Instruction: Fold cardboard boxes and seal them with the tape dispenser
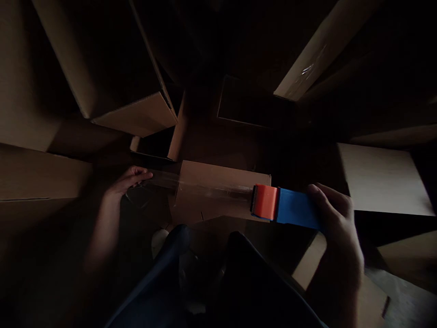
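Observation:
In front of my knees lies a cardboard box (218, 175), its top face showing. My right hand (336, 218) is wrapped round a blue and orange tape dispenser (297, 207), whose orange end sits at the box's right edge. A strip of clear tape (164, 177) stretches from there leftward across the box and past its left edge. Pinched at the tape's free end are the fingers of my left hand (131, 180), off the box's left side. A thin loop of tape hangs below those fingers.
Open cardboard boxes (136, 114) stand behind to the left. More cardboard (384, 177) lies on the right, and a taped box edge (317, 54) rises at the upper right. My knees (170, 259) are close to the box. The scene is very dark.

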The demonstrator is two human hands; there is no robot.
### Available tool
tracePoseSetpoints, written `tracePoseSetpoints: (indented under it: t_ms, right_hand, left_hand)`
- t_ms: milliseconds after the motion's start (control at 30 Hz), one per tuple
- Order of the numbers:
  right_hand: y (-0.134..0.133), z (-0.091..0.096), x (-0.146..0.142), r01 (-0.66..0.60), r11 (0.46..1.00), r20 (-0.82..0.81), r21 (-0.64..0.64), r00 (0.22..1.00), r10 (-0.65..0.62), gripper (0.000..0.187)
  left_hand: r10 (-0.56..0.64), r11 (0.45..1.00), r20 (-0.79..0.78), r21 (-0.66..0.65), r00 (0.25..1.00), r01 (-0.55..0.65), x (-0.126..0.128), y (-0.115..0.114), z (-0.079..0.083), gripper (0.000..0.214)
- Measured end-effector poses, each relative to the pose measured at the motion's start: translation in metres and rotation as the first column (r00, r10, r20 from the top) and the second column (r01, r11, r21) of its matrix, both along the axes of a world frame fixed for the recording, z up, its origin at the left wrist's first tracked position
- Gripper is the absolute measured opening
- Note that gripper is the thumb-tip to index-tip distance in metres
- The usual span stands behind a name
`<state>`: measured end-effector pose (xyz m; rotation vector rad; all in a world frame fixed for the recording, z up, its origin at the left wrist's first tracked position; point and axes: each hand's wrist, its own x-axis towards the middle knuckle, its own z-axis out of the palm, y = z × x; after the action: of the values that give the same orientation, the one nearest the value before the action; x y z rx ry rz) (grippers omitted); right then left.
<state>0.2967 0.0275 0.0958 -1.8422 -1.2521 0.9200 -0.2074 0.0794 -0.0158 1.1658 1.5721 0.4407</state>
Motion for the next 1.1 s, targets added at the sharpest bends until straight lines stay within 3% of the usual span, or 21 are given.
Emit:
tracePoseSetpoints:
  t_ms: [367,833,1100]
  right_hand:
    - [-0.001,0.001,-0.002,-0.026,0.999,0.003,0.038,1.000,0.026,0.056]
    - [0.000,0.000,0.000,-0.083,0.994,0.050,0.066,0.996,0.079,0.054]
    - [-0.001,0.000,-0.001,-0.062,0.997,0.001,0.050,0.998,0.062,0.052]
  left_hand:
    - [0.011,1.000,-0.005,-0.027,1.000,-0.012,0.000,0.000,0.000,0.050]
    - [0.008,0.999,0.005,-0.037,1.000,-0.008,-0.003,-0.001,-0.023,0.055]
    - [-0.054,0.997,0.002,-0.047,0.999,0.054,0.004,0.000,-0.024,0.056]
